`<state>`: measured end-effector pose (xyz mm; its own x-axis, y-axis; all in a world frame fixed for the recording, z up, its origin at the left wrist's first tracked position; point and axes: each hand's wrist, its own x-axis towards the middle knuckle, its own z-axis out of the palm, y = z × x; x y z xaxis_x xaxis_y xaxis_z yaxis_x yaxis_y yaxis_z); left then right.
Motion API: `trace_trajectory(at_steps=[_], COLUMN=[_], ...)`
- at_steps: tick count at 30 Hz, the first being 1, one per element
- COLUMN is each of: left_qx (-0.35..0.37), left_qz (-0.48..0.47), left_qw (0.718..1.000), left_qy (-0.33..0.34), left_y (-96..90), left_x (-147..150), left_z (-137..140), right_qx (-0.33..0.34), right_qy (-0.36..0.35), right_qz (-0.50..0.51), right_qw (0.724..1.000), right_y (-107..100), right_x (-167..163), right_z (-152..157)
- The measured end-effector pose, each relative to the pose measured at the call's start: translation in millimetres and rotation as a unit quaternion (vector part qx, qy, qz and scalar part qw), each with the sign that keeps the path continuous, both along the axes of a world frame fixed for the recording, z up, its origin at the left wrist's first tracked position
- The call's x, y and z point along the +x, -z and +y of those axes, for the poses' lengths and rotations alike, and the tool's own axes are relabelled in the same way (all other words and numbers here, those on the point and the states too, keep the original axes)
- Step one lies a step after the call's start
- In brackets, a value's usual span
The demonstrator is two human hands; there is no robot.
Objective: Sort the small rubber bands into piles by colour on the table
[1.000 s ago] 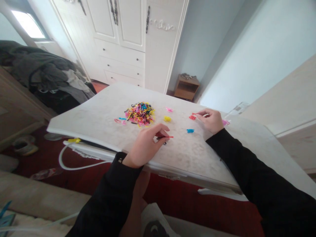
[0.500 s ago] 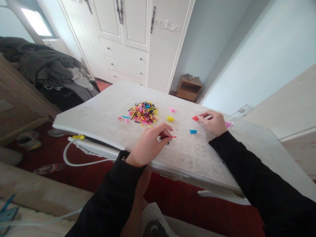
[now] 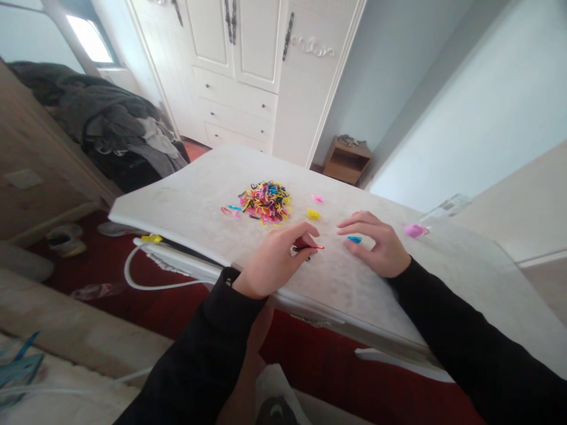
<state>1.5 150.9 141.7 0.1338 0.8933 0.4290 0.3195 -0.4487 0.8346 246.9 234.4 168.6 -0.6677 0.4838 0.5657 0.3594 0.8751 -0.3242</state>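
The left hand [image 3: 277,260] pinches a thin red band [image 3: 322,248] between thumb and fingertips, its end projecting over the table [image 3: 190,203]; the right hand [image 3: 381,245] is unclenched, thumb and fingers parted about a small blue cluster [image 3: 354,239], contact not determinable. Principal hazard: the right fingers could drag or scatter the blue cluster, since it lies loose within their spread. A red cluster [image 3: 357,212], mostly hidden beyond those fingers, may likewise be knocked out of its grouping. The pinched band, being slight, could slip if thumb pressure eases, and could mix with the black bands [image 3: 309,258] beneath the left fingertips; whether those are gripped or merely lying there cannot be told. The mixed pile [image 3: 266,202] to the left is loosely heaped and could shed pieces if a sleeve or hand brushes it. Materials: the bands appear to be soft, rubbery loops, curled and tangled, in yellow, black, pink, red and blue. The yellow cluster [image 3: 313,214] and pink cluster [image 3: 317,198] are small, fluffy-edged clumps, standing apart. The table surface is pale, smooth and smudged with greyish marks, with a curving edge.
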Motion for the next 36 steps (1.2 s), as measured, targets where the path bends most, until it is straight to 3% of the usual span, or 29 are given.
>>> trace_trajectory(at_steps=[3,7,18,25,29,33,36], left_qx=[0.009,0.014,0.006,0.01,0.004,0.009,0.014], left_qz=[0.0,-0.007,0.001,-0.003,0.001,0.005,0.01], left_qw=[1.0,1.0,1.0,1.0,1.0,1.0,1.0], left_qy=[0.004,0.007,0.007,0.001,-0.001,-0.006,-0.015], left_y=[1.5,3.4,3.7,2.2,2.7,4.0,4.9], left_x=[-0.7,-1.2,-1.2,0.0,0.2,-0.3,-0.7], left_z=[0.8,1.0,1.0,1.1,0.9,1.0,1.4], right_qx=[-0.004,-0.014,-0.032,-0.039,-0.04,-0.033,-0.037], right_qy=[-0.103,-0.148,-0.168,-0.141,-0.066,0.153,0.245], right_qz=[-0.038,-0.055,-0.059,-0.013,0.05,0.101,0.063], right_qw=[0.994,0.987,0.983,0.989,0.996,0.982,0.967], right_y=[-5.3,-6.8,-7.7,-8.9,-8.3,-5.4,0.1], right_x=[-11.8,-14.5,-12.7,-10.6,-1.1,19.7,35.1], right_z=[-22.3,-30.7,-29.9,-29.6,-17.0,13.3,36.6])
